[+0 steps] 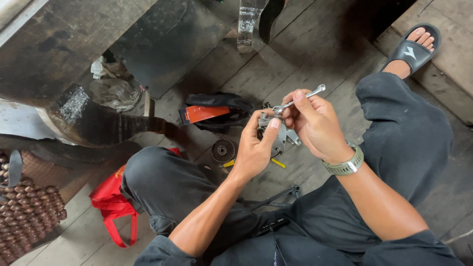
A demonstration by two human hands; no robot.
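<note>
Both our hands meet over one small grey metal part (280, 134): our left hand (253, 150) closes around it, our right hand (315, 123) pinches a silver wrench (300, 98) onto its top (dull, greasy). Below-left lies a red bag (114, 204), contents hidden.

Showing bright polished metal on the wrench (299, 100); duller grey cast metal on the small part (282, 134); worn, matt, rough wood across the floor planks (305, 54); glossy red fabric on the bag (111, 202); matt black rubber on the sandal (411, 49).
</note>
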